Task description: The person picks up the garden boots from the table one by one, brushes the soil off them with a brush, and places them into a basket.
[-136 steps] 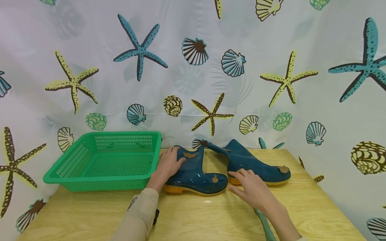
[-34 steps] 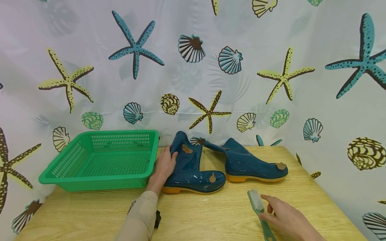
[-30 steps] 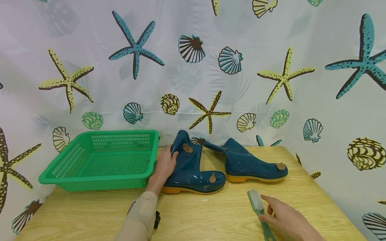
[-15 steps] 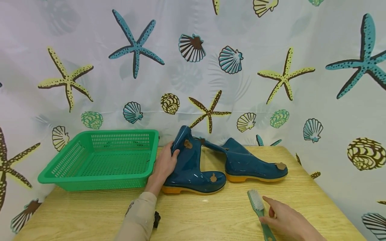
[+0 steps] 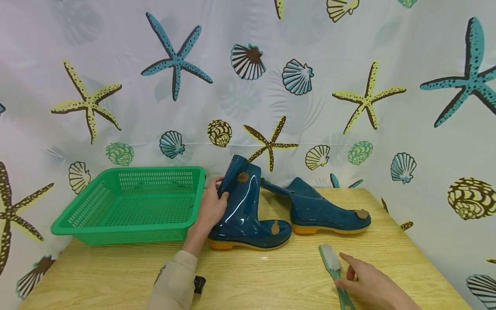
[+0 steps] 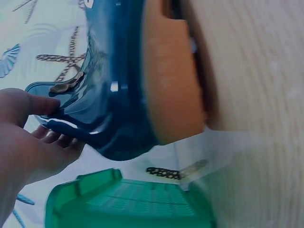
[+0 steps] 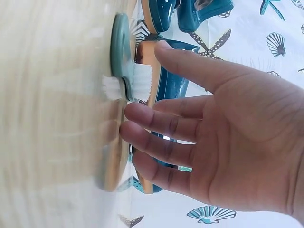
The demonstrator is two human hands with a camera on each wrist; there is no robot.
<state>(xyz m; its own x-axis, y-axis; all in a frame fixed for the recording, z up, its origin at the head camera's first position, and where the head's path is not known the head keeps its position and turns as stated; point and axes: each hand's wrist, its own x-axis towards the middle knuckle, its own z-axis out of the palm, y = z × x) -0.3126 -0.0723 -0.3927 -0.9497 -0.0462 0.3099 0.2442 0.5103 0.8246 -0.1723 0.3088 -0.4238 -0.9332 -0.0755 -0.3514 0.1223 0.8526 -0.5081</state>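
Note:
A glossy blue rubber boot (image 5: 242, 215) with an orange sole and brown patches stands on the table, its toe to the right. My left hand (image 5: 209, 206) grips the back of its shaft. In the left wrist view the thumb is on one side of the boot (image 6: 118, 95) and the fingers are on the other. The matching boot (image 5: 321, 213) stands to the right, its shaft folded over leftward. Bristles up, a green scrub brush (image 5: 330, 260) lies in front of it. Beside the brush is my right hand (image 5: 368, 280), fingers loosely bent around nothing in the right wrist view.
A green perforated plastic basket (image 5: 131, 237) stands at the left, close to my left hand. A small black object (image 5: 199, 284) shows beside my left sleeve. Behind the wooden table (image 5: 248, 280) hangs a curtain (image 5: 240, 26) printed with starfish and shells.
The left boot's shaft, slumped earlier, has risen to nearly upright in my left hand. My right hand has moved from the right boot toward me, beside the brush, and has since stayed there.

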